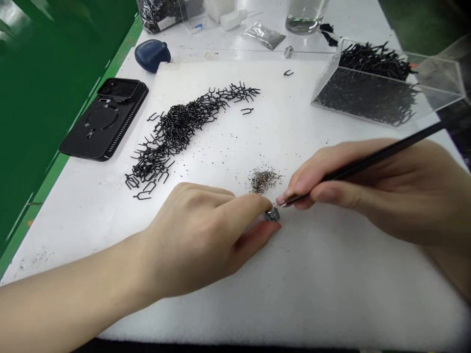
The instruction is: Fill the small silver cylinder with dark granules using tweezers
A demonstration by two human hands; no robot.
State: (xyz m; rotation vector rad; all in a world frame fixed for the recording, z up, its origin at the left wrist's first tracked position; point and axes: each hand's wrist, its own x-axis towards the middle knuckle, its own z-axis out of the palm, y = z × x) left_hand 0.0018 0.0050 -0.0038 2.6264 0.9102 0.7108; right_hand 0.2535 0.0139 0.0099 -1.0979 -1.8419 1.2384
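My left hand (206,230) pinches a small grey metal part (273,214) between thumb and forefinger, low over the white foam mat (331,284). My right hand (371,191) grips a thin black tool (375,158) like a pen, its tip touching the small part. Just behind the part lies a little heap of tiny brownish grains (263,179). A long pile of black wire clips (180,130) stretches across the mat to the upper left.
A black phone (105,120) lies face down at the left edge, a dark blue case (151,55) behind it. A tilted clear box (382,83) of black clips stands at the right. A glass (305,17), a small bag (264,35) and a white bottle (233,19) sit at the back.
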